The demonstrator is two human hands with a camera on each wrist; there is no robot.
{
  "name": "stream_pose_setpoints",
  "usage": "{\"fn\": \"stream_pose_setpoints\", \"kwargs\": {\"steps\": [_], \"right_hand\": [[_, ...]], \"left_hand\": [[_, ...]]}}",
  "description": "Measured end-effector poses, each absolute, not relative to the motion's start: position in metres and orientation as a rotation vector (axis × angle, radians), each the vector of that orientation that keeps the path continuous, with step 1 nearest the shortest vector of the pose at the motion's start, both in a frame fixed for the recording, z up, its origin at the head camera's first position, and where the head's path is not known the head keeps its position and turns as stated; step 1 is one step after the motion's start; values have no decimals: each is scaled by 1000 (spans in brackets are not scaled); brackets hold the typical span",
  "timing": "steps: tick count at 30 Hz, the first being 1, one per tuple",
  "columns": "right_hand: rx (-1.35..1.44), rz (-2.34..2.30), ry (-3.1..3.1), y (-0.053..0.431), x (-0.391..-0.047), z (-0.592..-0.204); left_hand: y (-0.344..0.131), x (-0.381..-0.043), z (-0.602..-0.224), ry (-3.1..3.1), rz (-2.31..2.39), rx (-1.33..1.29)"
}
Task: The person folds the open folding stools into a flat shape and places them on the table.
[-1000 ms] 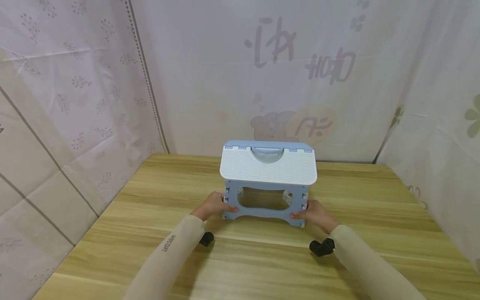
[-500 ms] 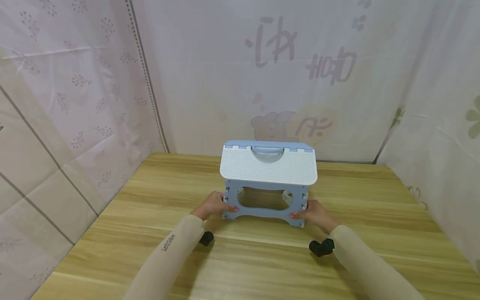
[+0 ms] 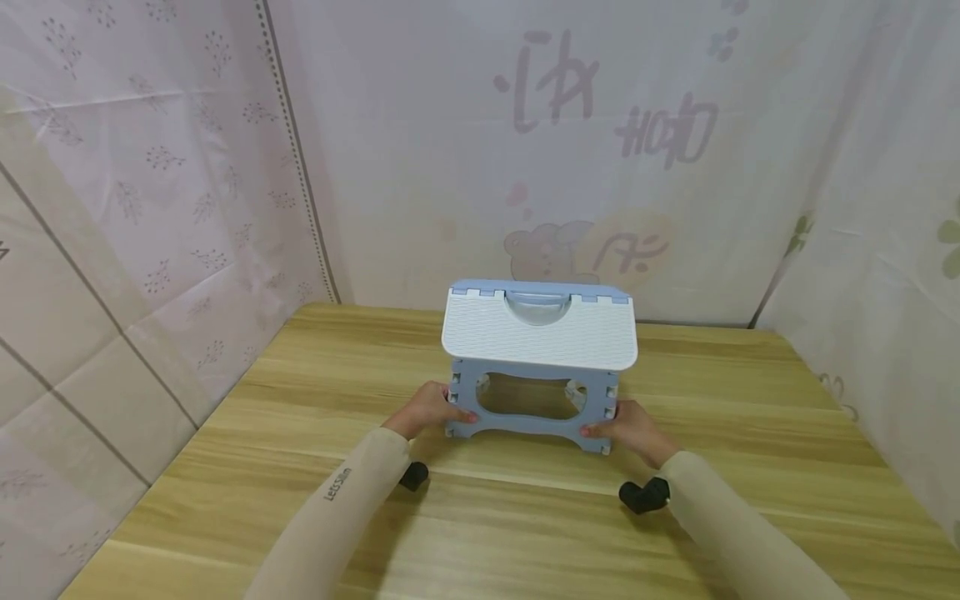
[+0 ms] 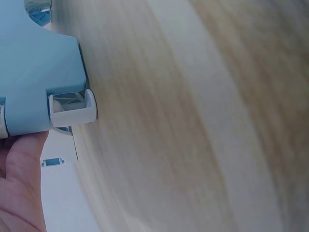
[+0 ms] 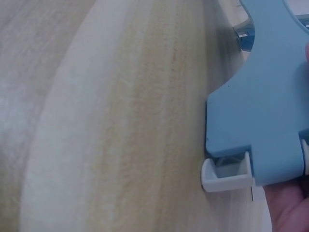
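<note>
A folding step stool (image 3: pixel 480 329) with a white ribbed top and light blue legs stands unfolded on the wooden table. Its blue leg panel (image 3: pixel 536 426) with a large oval opening faces me. My left hand (image 3: pixel 427 408) grips the panel's lower left side, thumb on the front and fingers hidden behind. On the lower right side, my right hand (image 3: pixel 633 429) holds the panel the same way. In the left wrist view a white hinge piece (image 4: pixel 75 113) shows at the stool's foot, right at the tabletop. A matching hinge (image 5: pixel 227 179) appears in the right wrist view.
The wood-grain table (image 3: pixel 510 542) reaches back to a pale printed curtain (image 3: pixel 397 167). More curtain hangs along the left and right sides. Black wrist-worn pieces (image 3: pixel 643 496) hang below both sleeves, close over the table.
The stool and both hands stay in place. Only the head view has shifted very slightly.
</note>
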State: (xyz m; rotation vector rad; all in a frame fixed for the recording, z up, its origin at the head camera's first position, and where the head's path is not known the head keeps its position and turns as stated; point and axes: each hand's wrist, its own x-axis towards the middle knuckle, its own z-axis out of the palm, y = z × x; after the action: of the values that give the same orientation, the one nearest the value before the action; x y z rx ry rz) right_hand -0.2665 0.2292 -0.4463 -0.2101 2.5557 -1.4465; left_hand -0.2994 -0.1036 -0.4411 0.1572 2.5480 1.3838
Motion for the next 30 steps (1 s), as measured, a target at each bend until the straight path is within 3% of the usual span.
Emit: {"fn": "stream_pose_setpoints", "kwargs": {"steps": [30], "right_hand": [[-264, -1455, 2548, 230, -269, -450]], "left_hand": [[-104, -299, -441, 2527, 1407, 157]]}}
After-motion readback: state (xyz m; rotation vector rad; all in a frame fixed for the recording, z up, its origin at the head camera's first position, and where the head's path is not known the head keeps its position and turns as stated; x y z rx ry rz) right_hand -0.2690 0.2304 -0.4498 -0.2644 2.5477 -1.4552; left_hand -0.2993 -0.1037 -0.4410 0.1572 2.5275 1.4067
